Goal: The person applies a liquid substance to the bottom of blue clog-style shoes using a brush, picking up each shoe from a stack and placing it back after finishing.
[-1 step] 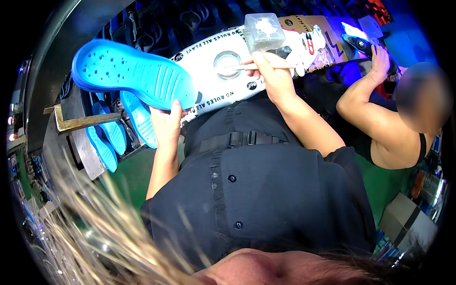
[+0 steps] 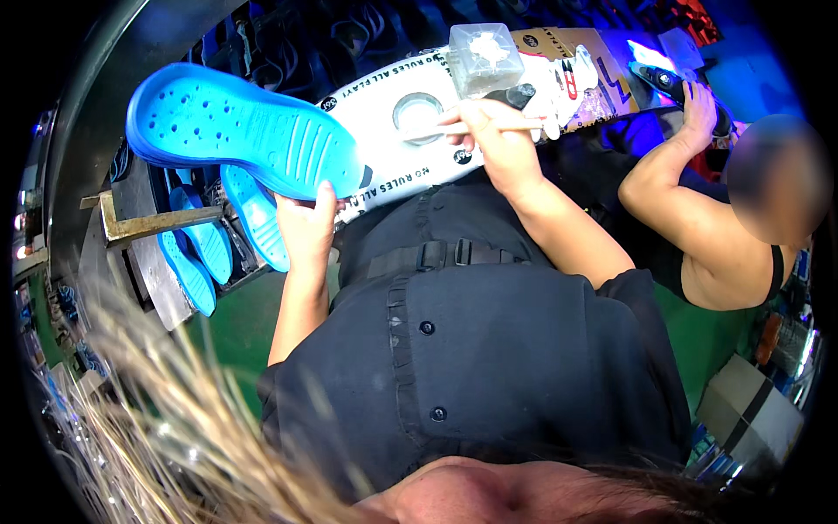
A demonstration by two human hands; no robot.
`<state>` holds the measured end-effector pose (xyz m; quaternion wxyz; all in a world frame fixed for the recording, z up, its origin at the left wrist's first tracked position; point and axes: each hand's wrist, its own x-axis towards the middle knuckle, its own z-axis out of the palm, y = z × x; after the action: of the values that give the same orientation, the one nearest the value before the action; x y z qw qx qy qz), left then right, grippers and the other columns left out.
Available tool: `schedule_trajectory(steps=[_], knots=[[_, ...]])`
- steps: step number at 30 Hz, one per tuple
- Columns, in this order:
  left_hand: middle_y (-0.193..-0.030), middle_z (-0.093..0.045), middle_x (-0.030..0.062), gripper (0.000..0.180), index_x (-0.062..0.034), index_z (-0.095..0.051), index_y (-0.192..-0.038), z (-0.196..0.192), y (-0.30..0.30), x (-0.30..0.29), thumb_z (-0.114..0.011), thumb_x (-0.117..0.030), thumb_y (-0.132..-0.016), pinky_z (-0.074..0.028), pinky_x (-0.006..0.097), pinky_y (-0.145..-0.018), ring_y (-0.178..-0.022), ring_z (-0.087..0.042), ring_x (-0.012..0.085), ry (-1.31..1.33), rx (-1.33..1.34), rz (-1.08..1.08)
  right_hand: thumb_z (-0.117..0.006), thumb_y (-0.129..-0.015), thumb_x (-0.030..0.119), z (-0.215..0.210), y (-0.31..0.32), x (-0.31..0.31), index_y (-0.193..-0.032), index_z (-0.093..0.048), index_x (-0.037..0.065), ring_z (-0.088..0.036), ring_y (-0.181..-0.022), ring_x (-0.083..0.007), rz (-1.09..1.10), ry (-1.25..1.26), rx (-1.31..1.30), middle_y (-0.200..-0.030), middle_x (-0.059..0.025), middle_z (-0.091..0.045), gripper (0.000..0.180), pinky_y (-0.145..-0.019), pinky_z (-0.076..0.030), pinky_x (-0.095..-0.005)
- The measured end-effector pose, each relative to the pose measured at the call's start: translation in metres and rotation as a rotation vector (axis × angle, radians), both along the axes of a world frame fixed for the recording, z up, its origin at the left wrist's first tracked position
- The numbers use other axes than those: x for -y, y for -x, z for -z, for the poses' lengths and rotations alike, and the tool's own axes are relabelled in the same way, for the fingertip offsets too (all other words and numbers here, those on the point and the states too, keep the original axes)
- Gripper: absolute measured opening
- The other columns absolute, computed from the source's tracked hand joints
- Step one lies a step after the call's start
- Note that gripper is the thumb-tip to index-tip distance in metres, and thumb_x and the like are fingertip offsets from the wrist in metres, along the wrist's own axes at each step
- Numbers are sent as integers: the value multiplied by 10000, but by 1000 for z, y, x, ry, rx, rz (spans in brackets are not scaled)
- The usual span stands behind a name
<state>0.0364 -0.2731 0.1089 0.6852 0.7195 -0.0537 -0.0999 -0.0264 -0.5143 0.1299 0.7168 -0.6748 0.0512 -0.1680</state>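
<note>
My left hand (image 2: 305, 225) grips the near end of a bright blue shoe sole (image 2: 253, 131), thumb on top and the other fingers hidden beneath. The sole has small holes at its far left end and grooves toward my thumb. My right hand (image 2: 499, 148) is closed round the pale handle of a slim brush (image 2: 449, 129). The brush's tip is at the near rim of a small round dish (image 2: 418, 98), just right of the sole. A white printed sheet (image 2: 371, 96) lies under the dish.
A clear plastic box (image 2: 483, 61) stands behind my right hand, beside a white crumpled wrapper (image 2: 567, 83). More blue soles (image 2: 253, 214) lie at left near a metal bracket (image 2: 161, 225). A co-worker's arm (image 2: 659, 170) reaches in at right. Cartons (image 2: 751, 410) sit lower right.
The brush tip has shifted slightly down and left, from inside the dish to its near rim. The sole's far end has risen a little to the upper left.
</note>
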Motion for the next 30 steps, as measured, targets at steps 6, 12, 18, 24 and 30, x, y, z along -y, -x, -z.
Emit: schedule_trajectory(steps=[6, 12, 18, 24, 30], knots=[[-937, -568, 127, 317, 51, -484, -1008, -15, 7, 13, -593, -44, -726, -424, 282, -780, -828, -556, 182, -128, 331, -38, -514, -826, 113, -17, 2, -24, -748, -623, -20, -562, -603, -170, -101, 475, 303, -653, -84, -593, 189, -566, -433, -263], [-866, -586, 117, 273, 48, -510, -940, -17, 8, 13, -612, -21, -697, -438, 278, -738, -791, -566, 168, -133, 440, -7, -529, -793, 72, -10, -3, -31, -708, -617, -23, -563, -599, -219, -101, 614, 403, -658, -96, -597, 155, -548, -431, -295], [-834, -592, 115, 250, 40, -525, -916, -21, 8, 10, -608, -21, -688, -443, 275, -708, -756, -571, 166, -165, 464, -18, -582, -773, 85, -14, 1, -27, -697, -629, 6, -560, -573, -186, -54, 495, 342, -657, -83, -610, 119, -526, -433, -271], [-832, -597, 115, 252, 42, -528, -920, -21, 8, 12, -600, -24, -687, -443, 271, -709, -751, -573, 165, -185, 472, -3, -546, -776, 59, -17, -5, -28, -706, -597, -19, -549, -593, -215, -174, 611, 391, -651, -87, -580, 116, -528, -416, -289], [-821, -608, 111, 229, 38, -543, -900, -23, 10, 10, -600, -20, -686, -447, 271, -697, -738, -578, 162, -196, 460, 0, -564, -759, 60, -14, -2, -22, -699, -598, -4, -533, -584, -213, -153, 582, 334, -654, -80, -575, 94, -522, -403, -296]])
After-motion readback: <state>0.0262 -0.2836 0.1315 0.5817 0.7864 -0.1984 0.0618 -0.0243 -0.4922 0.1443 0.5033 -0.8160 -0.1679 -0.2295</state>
